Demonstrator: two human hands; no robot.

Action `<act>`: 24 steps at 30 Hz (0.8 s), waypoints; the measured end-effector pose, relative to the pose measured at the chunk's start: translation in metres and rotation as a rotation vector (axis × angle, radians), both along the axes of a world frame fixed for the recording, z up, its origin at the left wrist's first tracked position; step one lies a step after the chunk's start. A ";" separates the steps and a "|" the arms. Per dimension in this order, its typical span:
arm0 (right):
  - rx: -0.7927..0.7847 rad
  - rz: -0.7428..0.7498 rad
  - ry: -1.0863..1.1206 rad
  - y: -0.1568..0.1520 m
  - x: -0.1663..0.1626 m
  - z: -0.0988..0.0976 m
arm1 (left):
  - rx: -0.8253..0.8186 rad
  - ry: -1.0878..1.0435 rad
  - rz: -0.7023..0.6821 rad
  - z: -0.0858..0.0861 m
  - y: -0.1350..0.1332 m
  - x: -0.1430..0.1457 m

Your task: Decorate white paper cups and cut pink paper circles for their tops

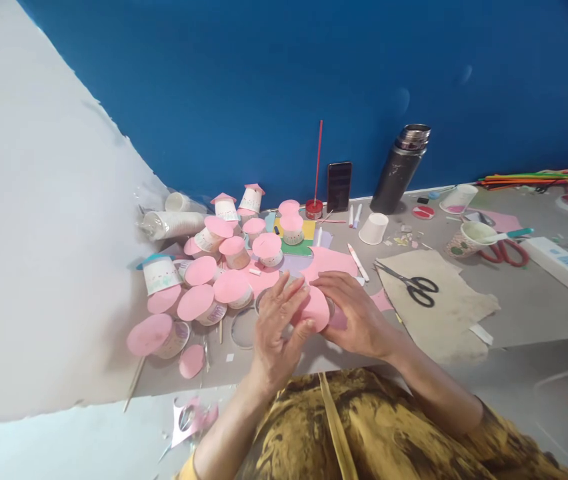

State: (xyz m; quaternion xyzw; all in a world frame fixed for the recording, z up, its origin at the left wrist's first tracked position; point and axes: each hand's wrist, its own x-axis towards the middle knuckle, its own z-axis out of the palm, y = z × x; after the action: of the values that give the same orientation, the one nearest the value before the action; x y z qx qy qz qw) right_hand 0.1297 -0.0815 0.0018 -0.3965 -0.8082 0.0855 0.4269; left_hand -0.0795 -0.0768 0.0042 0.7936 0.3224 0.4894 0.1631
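A round pink paper disc (313, 309) is between my two hands, close to the table's front edge. My left hand (278, 327) presses on its left side, thumb along the near edge and fingers over the far part. Curled round the right side is my right hand (357, 313), its fingertips at the disc's far edge. Something sits under the disc, mostly hidden by it and the hands. Left of my hands stand and lie several paper cups with pink discs on them, such as one cup with a disc (234, 288). A loose pink disc (192, 361) lies near the front edge.
Black-handled scissors (409, 283) rest on a beige cloth (444, 320) to the right. Behind are a plain white cup (373, 229), a phone (339, 187) and a dark flask (400, 170) against the blue wall. Red-handled scissors (507, 253) lie farther right. A white wall borders the left.
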 end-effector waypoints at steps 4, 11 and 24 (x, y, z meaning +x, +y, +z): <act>0.009 -0.023 0.009 -0.001 -0.004 0.004 | -0.020 0.032 0.050 -0.002 -0.001 0.006; -0.009 -0.062 0.010 -0.003 -0.008 0.003 | -0.337 -0.146 0.040 0.007 -0.005 0.012; -1.053 0.534 0.998 0.011 0.016 0.023 | -0.816 -0.602 -0.387 0.024 0.041 -0.001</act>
State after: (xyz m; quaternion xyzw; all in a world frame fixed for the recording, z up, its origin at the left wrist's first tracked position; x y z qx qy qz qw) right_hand 0.1455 -0.0700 0.0251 -0.2532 -0.4410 0.7273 0.4608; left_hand -0.0803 -0.0361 0.0278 0.5353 0.2733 0.4911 0.6305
